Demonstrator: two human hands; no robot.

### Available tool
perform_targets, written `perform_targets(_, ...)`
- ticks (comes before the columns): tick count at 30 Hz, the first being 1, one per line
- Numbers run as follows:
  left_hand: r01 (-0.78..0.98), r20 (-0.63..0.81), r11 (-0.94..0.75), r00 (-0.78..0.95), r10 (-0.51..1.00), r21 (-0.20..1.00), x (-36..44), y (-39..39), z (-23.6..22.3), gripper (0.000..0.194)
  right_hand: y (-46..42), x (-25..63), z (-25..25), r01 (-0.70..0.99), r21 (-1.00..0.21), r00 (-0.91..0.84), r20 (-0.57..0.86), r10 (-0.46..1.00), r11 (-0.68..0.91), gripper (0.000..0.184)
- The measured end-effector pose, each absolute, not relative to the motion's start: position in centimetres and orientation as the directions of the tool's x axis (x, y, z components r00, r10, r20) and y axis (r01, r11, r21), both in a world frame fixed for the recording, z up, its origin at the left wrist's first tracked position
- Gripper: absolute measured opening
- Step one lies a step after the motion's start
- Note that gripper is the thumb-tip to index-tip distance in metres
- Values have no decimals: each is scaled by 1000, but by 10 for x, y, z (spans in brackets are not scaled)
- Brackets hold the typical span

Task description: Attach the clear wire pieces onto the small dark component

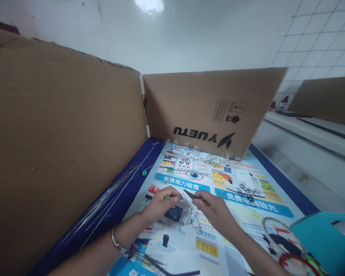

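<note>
Gripping the dark pointed tool, the fingers of the right hand were closed around its rear part, leaving the tip free. The long axis of the tool ran from the right hand toward the far left, so that the tip stood just beside, and slightly beyond, the fingertips of the left hand. A narrow gap separated the two hands.

The left fingers were drawn together in a pinch, apparently on part of the clear wire cluster; the exact point of hold could not be told. The cluster was located between the hands, on the person's side of the fingertips. Whether it touched the printed surface could not be determined. The tool tip pointed past the cluster rather than at it; neither hand was clearly nearer.

A tangle of black rings lay to the right, well apart. Thin rods lay to the left, along the cardboard panel.
</note>
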State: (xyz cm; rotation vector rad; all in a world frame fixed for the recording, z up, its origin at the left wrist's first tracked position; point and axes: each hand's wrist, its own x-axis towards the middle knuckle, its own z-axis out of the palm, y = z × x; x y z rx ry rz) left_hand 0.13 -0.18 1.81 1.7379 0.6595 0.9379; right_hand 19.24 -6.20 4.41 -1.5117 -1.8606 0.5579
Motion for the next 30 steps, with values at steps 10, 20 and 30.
perform_targets(10, 8, 280, -305, 376, 883, 952, 4, 7, 1, 14, -64, 177, 20, 510, -855, -67, 71, 995, 95, 21)
perform_targets(20, -146, 116, -66, 365, 924, 987, 9, 5, -5, 21, -59, 179, 2, 625, -777, 2, 96, 995, 73, 28)
perform_targets(30, -209, 58, 21, 366, 929, 978, 15, 2, -4, 22, -58, 179, -1, 661, -744, -9, 117, 993, 94, 29)
